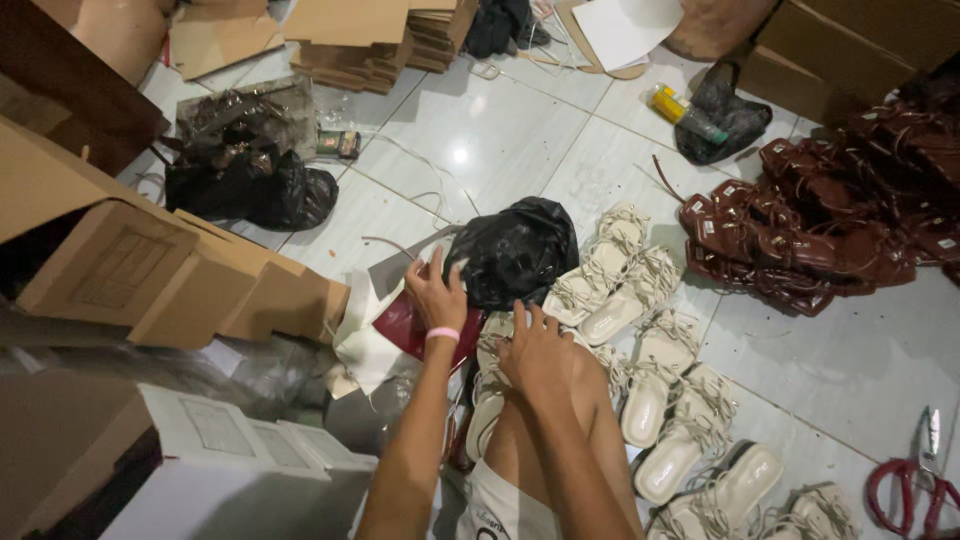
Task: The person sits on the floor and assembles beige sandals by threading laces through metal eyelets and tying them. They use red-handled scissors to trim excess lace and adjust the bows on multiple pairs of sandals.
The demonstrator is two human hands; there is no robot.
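A person seated on a white tiled floor (480, 130) sorts through footwear, both arms stretched forward over a bare knee; the left hand (436, 293), a pink band at its wrist, has its fingers spread and pressing on a glossy dark red piece (405, 325) lying on white paper (360, 340), not closed around it so far as can be told, while the right hand (535, 350) rests palm down with loose fingers on a cream sandal (490, 400) just by the knee, touching rather than gripping. The step in hand looks like picking out or laying down one item from the heap, and the next move would seem to call for a firm pinch on the slick red piece without dragging the thin paper beneath. Cream strappy sandals (665, 400) with smooth moulded soles and knotted cord straps run in a rough line to the right; beyond them a pile of dark brown sandals (800, 240) shines like polished leather. A crumpled black plastic bag (515, 250) sits just ahead of the hands, another (250, 185) further left. Folded corrugated cardboard boxes (150, 270) crowd the left side, flat sheets (345, 45) are stacked at the top, and red-handled scissors (915, 480) lie at the lower right
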